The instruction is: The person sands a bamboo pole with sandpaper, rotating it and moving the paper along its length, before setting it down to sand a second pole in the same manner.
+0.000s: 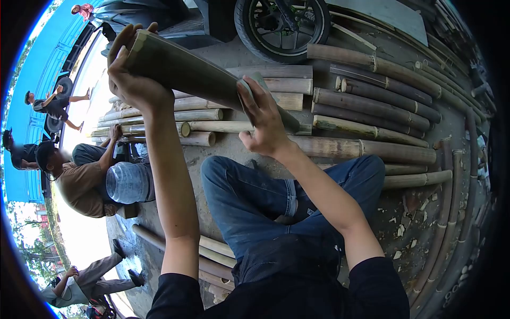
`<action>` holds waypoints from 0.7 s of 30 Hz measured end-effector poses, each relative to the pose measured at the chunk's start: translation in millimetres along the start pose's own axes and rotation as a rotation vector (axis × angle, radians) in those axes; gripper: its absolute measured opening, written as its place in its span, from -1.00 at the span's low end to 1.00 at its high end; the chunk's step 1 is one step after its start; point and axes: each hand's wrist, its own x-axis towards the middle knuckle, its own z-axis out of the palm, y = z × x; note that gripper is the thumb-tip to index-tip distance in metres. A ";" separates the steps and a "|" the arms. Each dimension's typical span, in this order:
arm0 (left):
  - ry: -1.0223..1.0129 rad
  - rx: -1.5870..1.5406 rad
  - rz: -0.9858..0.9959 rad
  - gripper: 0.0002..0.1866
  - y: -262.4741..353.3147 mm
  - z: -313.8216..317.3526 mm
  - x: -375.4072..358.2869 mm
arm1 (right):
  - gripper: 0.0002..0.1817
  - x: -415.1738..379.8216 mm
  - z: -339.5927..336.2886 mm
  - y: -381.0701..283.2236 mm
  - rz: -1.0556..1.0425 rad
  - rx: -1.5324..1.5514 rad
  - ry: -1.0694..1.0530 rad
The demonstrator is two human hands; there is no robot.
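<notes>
A dark bamboo pole section [186, 69] slants across the head view in front of me, raised above my lap. My left hand [135, 80] is wrapped round its upper left end, with the pale cut rim showing by the fingers. Farther down the same piece, my right hand [261, 119] presses a thin pale grey-green sheet [273, 97] against the bamboo, fingers on top and thumb apart below. Most of the sheet is hidden under the fingers. Beneath are my crossed legs in jeans [234, 196].
Cut bamboo poles [372, 109] lie in rows ahead and to the right. A motorcycle wheel [284, 26] stands behind them. On the left, a person [79, 183] sits by a clear plastic jug [127, 182], hands on bamboo. Other people and a blue truck [53, 53] are beyond.
</notes>
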 end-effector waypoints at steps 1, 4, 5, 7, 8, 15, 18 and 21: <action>0.008 -0.005 -0.001 -0.47 -3.2 1.0 2.3 | 0.19 -17.6 0.8 13.8 0.054 -0.021 -0.007; 0.016 0.031 -0.017 -0.51 -7.5 6.4 8.1 | 0.20 -60.0 3.8 55.7 0.210 -0.056 -0.034; 0.020 0.029 -0.025 -0.51 -11.9 6.8 10.9 | 0.20 -77.1 6.7 72.7 0.216 -0.061 -0.040; -0.025 0.073 -0.015 -0.46 -20.5 7.0 17.4 | 0.22 -112.1 11.0 111.2 0.383 -0.125 -0.082; 0.028 0.062 -0.091 -0.46 -19.3 10.1 19.3 | 0.22 -134.6 8.7 132.8 0.384 -0.132 -0.084; -0.034 0.105 0.067 -0.49 -38.4 12.8 26.5 | 0.01 -146.2 17.1 149.6 0.738 0.191 -0.109; 0.044 0.084 0.048 -0.56 -25.2 37.6 19.3 | 0.20 -72.7 11.8 87.3 0.383 0.208 0.045; 0.115 0.123 0.065 -0.59 -36.2 38.7 24.3 | 0.26 3.5 -5.2 33.6 0.095 0.145 0.056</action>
